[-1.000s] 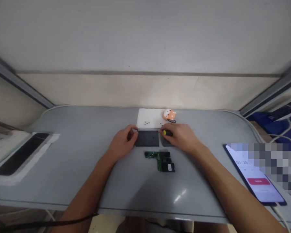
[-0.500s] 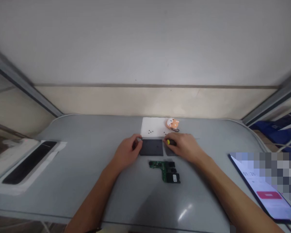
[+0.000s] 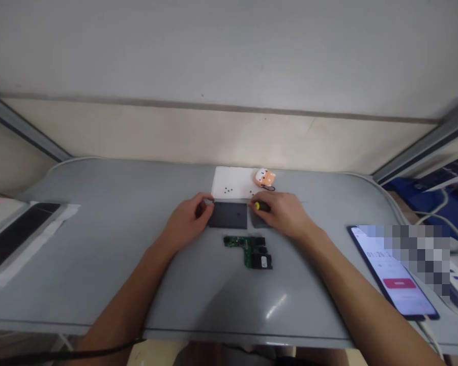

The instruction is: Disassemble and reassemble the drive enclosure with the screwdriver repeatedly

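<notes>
While both hands are near the middle of the frame, the left hand (image 3: 187, 219) has its finger and thumb bent in at the left end of a dark flat plate (image 3: 229, 216). They touch it, but I cannot tell if they pinch it tight. The right hand (image 3: 286, 213) is closed around a small dark tool (image 3: 264, 207) with a yellow end, just beside the plate's right end. Partly under that hand is another dark piece (image 3: 256, 221).

The plate lies flat on the gray table (image 3: 110, 218), in the center of the frame. Below it sits a green circuit board (image 3: 248, 250). Above it is a white sheet (image 3: 232, 177) with small black bits (image 3: 228, 190) and an orange and white case (image 3: 265, 177). A lit phone (image 3: 399, 287) lies at the lower right.
</notes>
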`<state>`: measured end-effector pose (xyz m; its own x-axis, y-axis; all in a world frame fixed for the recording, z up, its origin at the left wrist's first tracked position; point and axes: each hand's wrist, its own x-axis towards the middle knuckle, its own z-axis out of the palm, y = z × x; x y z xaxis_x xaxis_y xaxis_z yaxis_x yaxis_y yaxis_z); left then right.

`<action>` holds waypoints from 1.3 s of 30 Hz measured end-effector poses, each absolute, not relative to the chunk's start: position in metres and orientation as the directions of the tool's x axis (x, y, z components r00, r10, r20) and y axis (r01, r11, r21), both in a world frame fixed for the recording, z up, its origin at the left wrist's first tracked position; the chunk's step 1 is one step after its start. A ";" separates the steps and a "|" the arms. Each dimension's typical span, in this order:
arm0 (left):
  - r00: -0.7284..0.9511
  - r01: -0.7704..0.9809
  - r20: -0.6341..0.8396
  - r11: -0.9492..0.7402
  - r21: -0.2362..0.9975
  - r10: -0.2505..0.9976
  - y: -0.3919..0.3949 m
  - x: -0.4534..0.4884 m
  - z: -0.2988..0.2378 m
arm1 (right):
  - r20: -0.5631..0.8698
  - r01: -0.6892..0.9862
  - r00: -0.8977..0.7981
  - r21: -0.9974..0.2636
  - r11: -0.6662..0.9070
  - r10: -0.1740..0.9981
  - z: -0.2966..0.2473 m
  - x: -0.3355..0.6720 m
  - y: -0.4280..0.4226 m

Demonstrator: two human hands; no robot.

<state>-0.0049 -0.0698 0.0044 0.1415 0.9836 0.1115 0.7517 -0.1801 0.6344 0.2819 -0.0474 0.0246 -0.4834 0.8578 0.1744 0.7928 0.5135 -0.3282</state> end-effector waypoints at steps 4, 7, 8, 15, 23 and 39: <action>0.141 0.784 0.123 -0.187 0.593 0.982 -0.070 -0.002 0.005 | 0.170 0.798 -0.489 -0.308 0.518 0.855 0.026 0.283 -0.048; 0.165 0.814 0.134 -0.212 0.541 0.977 -0.071 0.003 0.006 | 0.161 0.800 -0.492 -0.304 0.518 0.855 0.027 0.283 -0.048; 0.177 0.820 0.132 -0.220 0.528 0.975 -0.071 0.004 0.006 | 0.161 0.803 -0.488 -0.303 0.513 0.858 0.028 0.283 -0.048; 0.293 0.809 0.067 -0.285 0.515 0.954 -0.061 -0.005 0.012 | 0.162 0.813 -0.468 -0.306 0.495 0.869 0.028 0.281 -0.048; 0.356 0.801 0.059 -0.337 0.496 0.933 -0.049 -0.015 0.014 | 0.181 0.816 -0.454 -0.307 0.489 0.872 0.028 0.281 -0.048; 0.343 0.716 0.049 -0.295 0.632 0.938 -0.053 -0.021 0.012 | 0.207 0.829 -0.404 -0.330 0.452 0.891 0.023 0.280 -0.047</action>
<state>-0.0208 -0.0531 0.0116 0.3431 0.9380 0.0494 0.7163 -0.2953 0.6322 0.2799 -0.0471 0.0233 -0.4039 0.8911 0.2068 0.8286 0.4522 -0.3300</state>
